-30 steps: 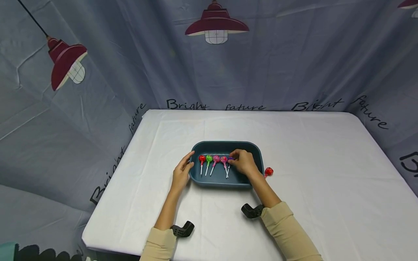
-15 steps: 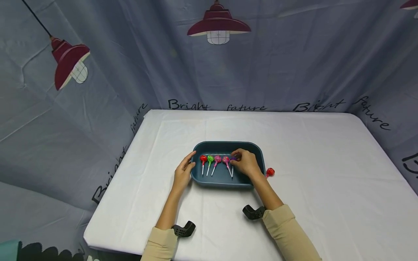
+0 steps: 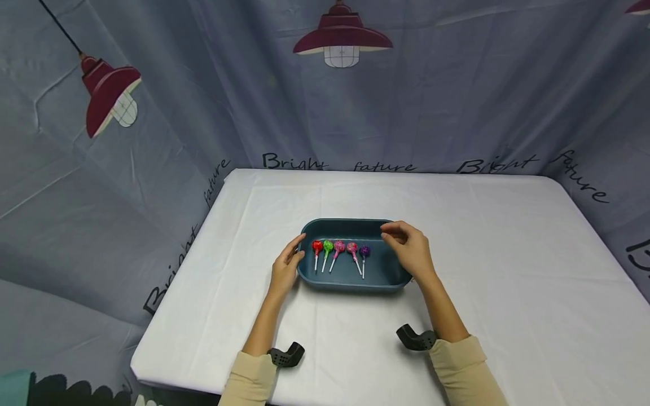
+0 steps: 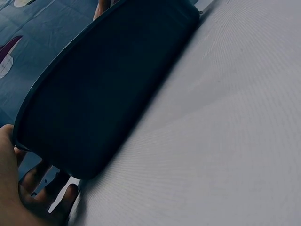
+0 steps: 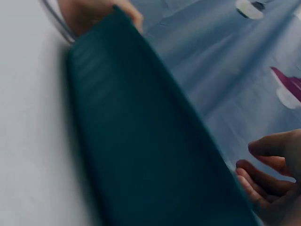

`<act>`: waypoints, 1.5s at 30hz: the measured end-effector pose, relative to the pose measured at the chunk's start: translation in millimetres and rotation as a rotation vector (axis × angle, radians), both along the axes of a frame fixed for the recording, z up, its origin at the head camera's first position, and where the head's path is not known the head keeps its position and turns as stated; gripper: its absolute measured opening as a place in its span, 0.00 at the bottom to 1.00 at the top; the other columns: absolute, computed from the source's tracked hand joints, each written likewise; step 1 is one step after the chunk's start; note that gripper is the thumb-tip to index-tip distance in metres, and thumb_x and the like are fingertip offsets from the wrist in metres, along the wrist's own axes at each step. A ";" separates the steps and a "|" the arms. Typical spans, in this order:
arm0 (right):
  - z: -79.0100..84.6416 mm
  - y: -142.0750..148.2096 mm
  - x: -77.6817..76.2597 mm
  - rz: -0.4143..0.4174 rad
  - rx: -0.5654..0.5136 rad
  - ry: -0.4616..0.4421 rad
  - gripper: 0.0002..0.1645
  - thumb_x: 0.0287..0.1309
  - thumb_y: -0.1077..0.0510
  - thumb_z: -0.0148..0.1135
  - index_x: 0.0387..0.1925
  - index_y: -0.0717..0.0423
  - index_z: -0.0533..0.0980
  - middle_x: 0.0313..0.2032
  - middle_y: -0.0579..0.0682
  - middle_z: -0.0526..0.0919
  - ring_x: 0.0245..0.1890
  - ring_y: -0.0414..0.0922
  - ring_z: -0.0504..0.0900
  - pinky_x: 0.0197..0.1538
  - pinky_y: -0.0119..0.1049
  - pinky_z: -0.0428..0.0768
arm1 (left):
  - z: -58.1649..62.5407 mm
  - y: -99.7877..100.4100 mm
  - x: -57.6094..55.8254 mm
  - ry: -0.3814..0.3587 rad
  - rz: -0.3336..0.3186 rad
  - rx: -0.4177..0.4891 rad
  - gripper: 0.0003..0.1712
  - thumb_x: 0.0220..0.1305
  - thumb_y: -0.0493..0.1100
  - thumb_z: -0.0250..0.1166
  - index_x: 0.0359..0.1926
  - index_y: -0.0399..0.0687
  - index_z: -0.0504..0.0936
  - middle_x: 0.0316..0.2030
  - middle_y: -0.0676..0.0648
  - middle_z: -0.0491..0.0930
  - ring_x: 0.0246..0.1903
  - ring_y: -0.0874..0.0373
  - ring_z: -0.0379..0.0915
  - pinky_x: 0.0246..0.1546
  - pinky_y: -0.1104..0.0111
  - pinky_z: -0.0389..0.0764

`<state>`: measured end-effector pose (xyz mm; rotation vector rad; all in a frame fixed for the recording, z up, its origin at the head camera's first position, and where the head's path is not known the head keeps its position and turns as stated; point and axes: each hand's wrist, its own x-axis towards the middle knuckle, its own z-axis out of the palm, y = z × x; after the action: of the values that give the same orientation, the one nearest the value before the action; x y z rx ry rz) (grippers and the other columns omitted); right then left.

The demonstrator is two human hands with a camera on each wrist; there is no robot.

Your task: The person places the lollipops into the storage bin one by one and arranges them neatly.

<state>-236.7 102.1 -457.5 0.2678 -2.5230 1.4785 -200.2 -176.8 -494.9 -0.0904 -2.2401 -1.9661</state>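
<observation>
A dark teal tray (image 3: pixel 382 272) lies on the white table, with several lollipops in a row inside it. From the left come a red lollipop (image 3: pixel 317 246), a green lollipop (image 3: pixel 328 247) and two pink ones, and at the right end a purple lollipop (image 3: pixel 364 252). My left hand (image 3: pixel 282 272) holds the tray's left end, thumb and fingertips at the rim. Over the tray's right end is my right hand (image 3: pixel 412 251), thumb and fingers apart, nothing between them. In the right wrist view the right hand (image 5: pixel 275 174) is beside the tray's rim.
White cloth covers the table (image 3: pixel 487 270). Behind it hangs a grey-blue curtain (image 3: pixel 457 90) with printed lamps and lettering. A black wrist camera (image 3: pixel 416 338) sits on the right forearm, and another wrist camera (image 3: pixel 287 355) on the left.
My right hand has let go of the purple lollipop and moved right, up to the tray's end. It now hides the red lollipop on the table. The left hand stays at the tray.
</observation>
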 end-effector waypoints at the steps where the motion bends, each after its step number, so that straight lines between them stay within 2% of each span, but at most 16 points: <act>1: 1.7 5.5 0.9 -0.015 -0.013 0.011 0.13 0.59 0.56 0.60 0.44 0.57 0.79 0.41 0.53 0.82 0.41 0.46 0.80 0.43 0.31 0.78 | 0.1 -0.1 -0.1 0.000 0.000 -0.002 0.22 0.66 0.34 0.53 0.61 0.43 0.71 0.62 0.46 0.66 0.62 0.54 0.60 0.60 0.64 0.63; 5: 2.6 28.7 2.6 -0.088 -0.076 0.031 0.13 0.58 0.54 0.61 0.42 0.57 0.80 0.39 0.52 0.82 0.38 0.41 0.79 0.40 0.22 0.75 | -0.9 -1.2 -0.7 -0.002 0.002 0.001 0.22 0.66 0.34 0.53 0.61 0.43 0.71 0.63 0.46 0.65 0.62 0.55 0.60 0.61 0.64 0.62; 9: -6.2 51.9 1.8 -0.138 -0.117 0.017 0.15 0.57 0.52 0.62 0.42 0.57 0.80 0.38 0.52 0.82 0.33 0.38 0.78 0.36 0.22 0.75 | -1.9 -2.1 -0.3 -0.003 0.004 0.000 0.22 0.66 0.35 0.53 0.61 0.44 0.71 0.63 0.47 0.65 0.62 0.55 0.59 0.61 0.65 0.62; 10: -16.8 61.0 -2.8 -0.131 -0.150 0.012 0.15 0.56 0.53 0.63 0.42 0.57 0.80 0.37 0.52 0.82 0.33 0.38 0.79 0.35 0.21 0.74 | -2.1 -2.2 -0.2 -0.003 0.004 -0.002 0.22 0.66 0.35 0.53 0.61 0.44 0.71 0.63 0.47 0.65 0.62 0.55 0.59 0.61 0.65 0.62; 12: -33.3 76.1 -8.9 -0.135 -0.131 -0.008 0.16 0.55 0.50 0.64 0.43 0.55 0.80 0.38 0.52 0.82 0.34 0.39 0.79 0.34 0.23 0.75 | -2.2 -2.1 0.1 -0.004 0.004 -0.005 0.22 0.66 0.35 0.53 0.61 0.45 0.71 0.63 0.47 0.65 0.62 0.56 0.59 0.61 0.66 0.62; 16: -82.3 106.5 -28.6 -0.183 0.011 -0.035 0.19 0.53 0.41 0.62 0.44 0.43 0.80 0.38 0.44 0.82 0.36 0.38 0.78 0.34 0.26 0.74 | -3.0 -1.9 -0.4 -0.006 0.002 -0.004 0.22 0.66 0.35 0.53 0.62 0.45 0.71 0.63 0.46 0.65 0.62 0.55 0.59 0.61 0.64 0.62; 18: -93.7 114.1 -30.6 -0.197 0.119 -0.059 0.22 0.51 0.35 0.60 0.44 0.40 0.79 0.38 0.42 0.82 0.37 0.38 0.77 0.34 0.29 0.74 | -3.4 -1.8 -0.5 -0.008 0.001 -0.002 0.22 0.66 0.34 0.53 0.62 0.45 0.71 0.63 0.46 0.65 0.62 0.55 0.59 0.61 0.64 0.62; 19: -94.6 115.9 -29.0 -0.190 0.161 -0.078 0.24 0.50 0.33 0.60 0.45 0.39 0.79 0.38 0.41 0.82 0.37 0.38 0.77 0.35 0.31 0.74 | -3.7 -1.8 -0.7 -0.009 0.001 0.000 0.22 0.66 0.34 0.53 0.62 0.45 0.71 0.63 0.46 0.65 0.62 0.55 0.59 0.61 0.64 0.62; 21: -86.3 116.0 -21.0 -0.126 0.171 -0.118 0.26 0.50 0.35 0.61 0.47 0.44 0.79 0.38 0.44 0.82 0.37 0.41 0.78 0.34 0.34 0.73 | -4.1 -1.6 -0.9 -0.008 0.003 0.004 0.22 0.66 0.34 0.53 0.61 0.45 0.71 0.63 0.46 0.65 0.62 0.55 0.59 0.61 0.64 0.62; 25: -56.1 106.7 0.2 -0.028 0.151 -0.178 0.27 0.51 0.42 0.65 0.47 0.56 0.79 0.37 0.49 0.83 0.35 0.43 0.79 0.29 0.34 0.73 | -5.0 -1.4 -1.4 -0.001 0.006 0.011 0.22 0.66 0.33 0.53 0.61 0.44 0.71 0.63 0.46 0.65 0.63 0.55 0.58 0.61 0.64 0.61; 27: -44.4 101.1 8.3 -0.008 0.143 -0.193 0.26 0.52 0.47 0.66 0.48 0.60 0.78 0.37 0.52 0.83 0.35 0.44 0.80 0.32 0.36 0.74 | -5.3 -1.2 -1.5 0.001 0.004 0.012 0.22 0.66 0.33 0.53 0.61 0.44 0.71 0.63 0.46 0.66 0.63 0.55 0.58 0.61 0.65 0.61; 30: -34.2 96.1 15.6 0.015 0.138 -0.243 0.25 0.52 0.53 0.66 0.48 0.64 0.77 0.38 0.57 0.83 0.38 0.48 0.80 0.41 0.43 0.73 | -5.6 -0.6 -1.9 0.004 0.000 0.012 0.22 0.66 0.34 0.53 0.61 0.44 0.71 0.62 0.47 0.66 0.63 0.56 0.59 0.61 0.66 0.62; 32: -33.2 95.6 17.3 0.024 0.146 -0.271 0.25 0.53 0.54 0.66 0.49 0.65 0.76 0.38 0.58 0.83 0.39 0.48 0.80 0.46 0.45 0.71 | -5.3 -0.2 -1.7 0.006 -0.004 0.013 0.22 0.66 0.34 0.53 0.61 0.44 0.71 0.62 0.47 0.66 0.63 0.56 0.58 0.61 0.66 0.62; 34: -34.4 96.7 17.3 0.037 0.148 -0.291 0.25 0.53 0.54 0.66 0.49 0.65 0.77 0.37 0.58 0.84 0.39 0.47 0.81 0.47 0.40 0.71 | -4.7 0.2 -1.8 0.010 -0.003 0.012 0.22 0.66 0.34 0.53 0.61 0.44 0.71 0.62 0.47 0.66 0.63 0.56 0.59 0.61 0.66 0.62; 38: -37.4 97.6 15.7 0.060 0.157 -0.301 0.25 0.51 0.53 0.68 0.48 0.64 0.77 0.36 0.55 0.84 0.36 0.43 0.81 0.42 0.29 0.72 | -2.6 0.3 -1.9 0.012 -0.001 0.005 0.22 0.66 0.34 0.53 0.61 0.43 0.71 0.62 0.47 0.66 0.62 0.56 0.59 0.60 0.66 0.62; 45: -39.1 96.0 15.6 0.053 0.209 -0.306 0.22 0.49 0.54 0.69 0.45 0.62 0.80 0.33 0.51 0.84 0.34 0.43 0.78 0.41 0.36 0.72 | -3.6 0.1 -1.8 0.009 -0.008 0.012 0.22 0.66 0.33 0.53 0.61 0.43 0.71 0.62 0.47 0.66 0.63 0.57 0.58 0.60 0.67 0.62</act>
<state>-221.1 198.2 -496.6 0.1503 -2.9415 1.3649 -202.0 -176.8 -498.5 -0.1065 -2.2257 -1.9792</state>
